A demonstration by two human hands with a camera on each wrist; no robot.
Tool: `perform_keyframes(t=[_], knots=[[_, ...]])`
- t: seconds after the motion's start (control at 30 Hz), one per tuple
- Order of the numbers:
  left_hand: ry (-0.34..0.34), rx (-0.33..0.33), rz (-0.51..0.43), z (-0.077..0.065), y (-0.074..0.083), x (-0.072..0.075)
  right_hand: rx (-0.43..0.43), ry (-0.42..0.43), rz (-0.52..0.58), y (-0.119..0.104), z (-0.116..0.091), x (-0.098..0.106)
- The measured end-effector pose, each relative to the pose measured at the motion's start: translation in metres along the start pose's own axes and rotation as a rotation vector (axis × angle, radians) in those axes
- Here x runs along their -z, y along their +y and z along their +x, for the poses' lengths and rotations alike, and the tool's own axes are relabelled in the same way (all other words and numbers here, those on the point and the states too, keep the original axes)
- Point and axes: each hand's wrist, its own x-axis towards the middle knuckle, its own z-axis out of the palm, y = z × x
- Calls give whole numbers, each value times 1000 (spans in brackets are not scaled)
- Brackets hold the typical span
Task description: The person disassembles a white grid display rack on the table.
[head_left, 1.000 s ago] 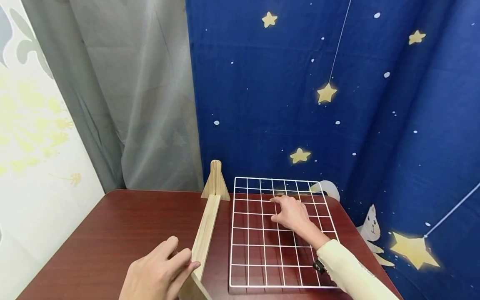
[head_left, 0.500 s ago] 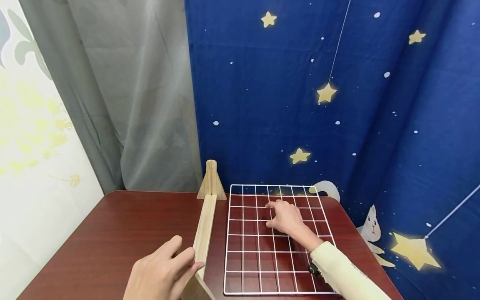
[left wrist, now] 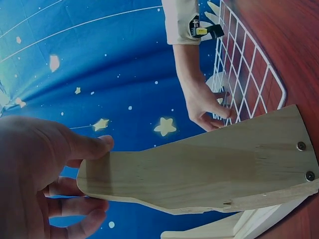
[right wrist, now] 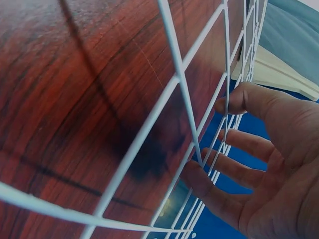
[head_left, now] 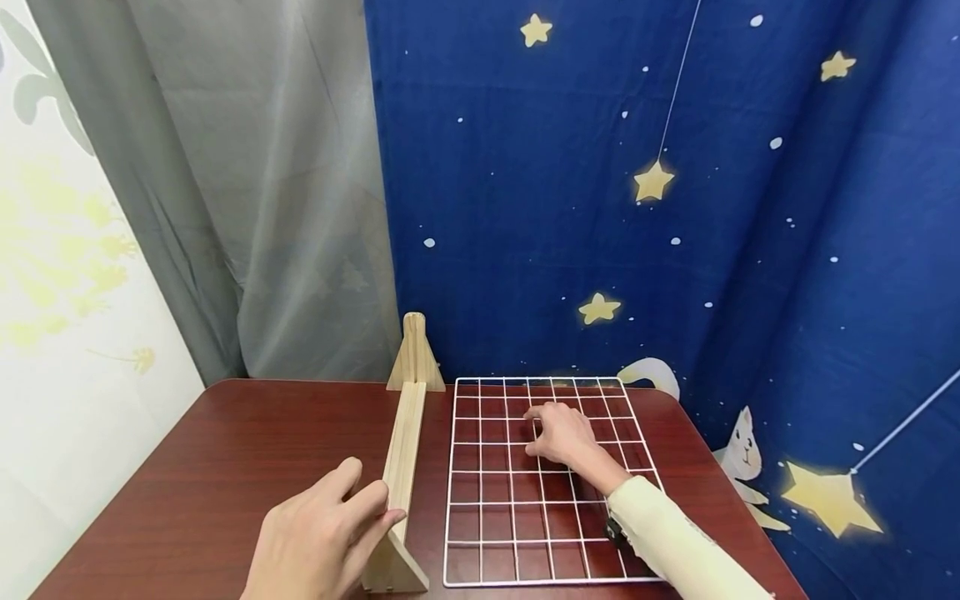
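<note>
In the head view, a pale wooden stand (head_left: 405,450) rests on the table, with a long flat bar between two flared upright end pieces. My left hand (head_left: 318,533) grips the narrow top of the near end piece (left wrist: 199,174), thumb on one face and fingers on the other side. Right of the stand is a white wire grid panel (head_left: 513,504). My right hand (head_left: 562,435) holds it near its middle, fingertips hooked through the openings and thumb against a wire (right wrist: 227,94). Shadows of the wires fall on the tabletop beneath, so the panel appears raised.
The dark red-brown table (head_left: 247,450) has rounded far corners. Behind it hang a grey curtain (head_left: 307,208) and a blue star-patterned curtain (head_left: 510,183). A pale patterned curtain or wall (head_left: 67,317) is at the left.
The grid panel has come down and slightly left with my right hand, its far edge now lower in view. The stand appears slightly further left, with my left hand still gripping it.
</note>
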Motion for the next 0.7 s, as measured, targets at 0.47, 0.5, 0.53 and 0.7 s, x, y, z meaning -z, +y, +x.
perform_keyframes(t=[0.47,0.5,0.53,0.7], knots=[[-52,2,89,5,-2,4,-37,-60,-6,-7,16,-6],[-60,4,95,5,-2,4,-45,-68,-7,-7,16,-6],[-65,5,97,5,-2,5,-53,-76,-11,-8,17,-7],[-85,8,105,5,-2,6,-53,-104,-50,-13,19,-10]])
